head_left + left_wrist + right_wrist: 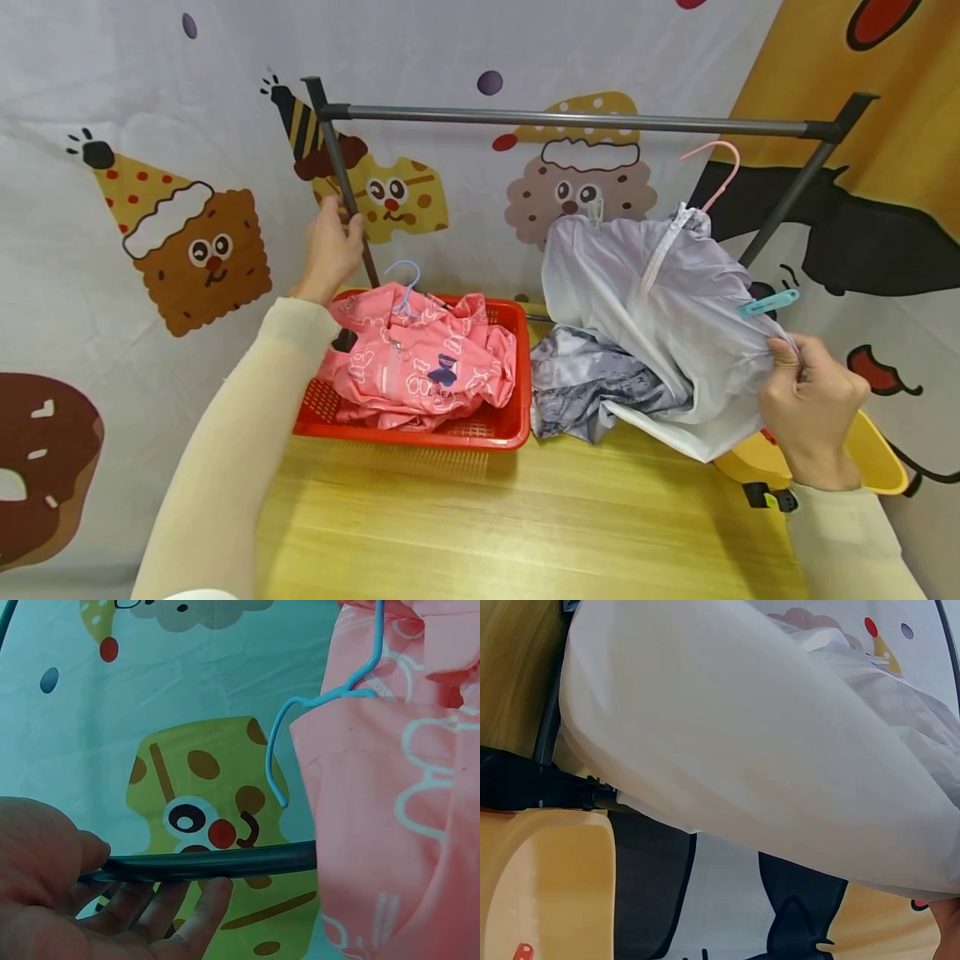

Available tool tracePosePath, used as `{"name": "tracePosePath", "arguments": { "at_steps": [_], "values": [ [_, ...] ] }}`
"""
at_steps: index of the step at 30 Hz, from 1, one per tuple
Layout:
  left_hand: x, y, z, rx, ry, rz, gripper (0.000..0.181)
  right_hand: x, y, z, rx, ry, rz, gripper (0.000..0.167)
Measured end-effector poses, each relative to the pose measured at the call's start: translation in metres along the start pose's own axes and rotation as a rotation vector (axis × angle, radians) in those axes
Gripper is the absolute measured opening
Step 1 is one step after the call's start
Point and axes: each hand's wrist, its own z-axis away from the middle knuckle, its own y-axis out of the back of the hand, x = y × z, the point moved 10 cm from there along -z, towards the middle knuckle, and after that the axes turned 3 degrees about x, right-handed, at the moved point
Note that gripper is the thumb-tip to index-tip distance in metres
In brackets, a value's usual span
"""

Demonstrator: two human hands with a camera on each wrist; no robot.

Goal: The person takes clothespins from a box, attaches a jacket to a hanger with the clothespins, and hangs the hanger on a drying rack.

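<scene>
My left hand (330, 250) holds the left post (341, 167) of a grey metal rack; in the left wrist view the thumb lies over the post (210, 863) and the fingers under it. My right hand (813, 404) pinches the edge of a pale grey-white garment (660, 283), stretching it rightward; in the right wrist view the cloth (742, 750) hides most of the hand (949, 930). A pink hanger hook (733, 175) rises from the garment, below the top bar (570, 120) and off it. A teal clip (768, 303) and a white clip (596, 212) are on the garment.
A red basket (521, 417) on the wooden table (465, 525) holds pink clothing (420, 358) with a blue hanger (405, 287). Marbled grey cloth (577, 375) lies beside it. A yellow container (881, 458) stands at the right, near the rack's foot. A printed curtain hangs behind.
</scene>
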Motion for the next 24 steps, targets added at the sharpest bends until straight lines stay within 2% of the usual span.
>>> {"name": "tracePosePath", "arguments": {
  "at_steps": [8, 24],
  "values": [
    [-0.0013, 0.0015, -0.0032, 0.013, 0.006, -0.047, 0.04, -0.0013, 0.0011, -0.0001, 0.009, -0.004, 0.001, 0.024],
    [-0.0046, -0.0068, -0.0016, -0.028, 0.053, -0.066, 0.044, 0.003, -0.0002, 0.0025, 0.012, -0.025, -0.009, 0.022]
  ]
}}
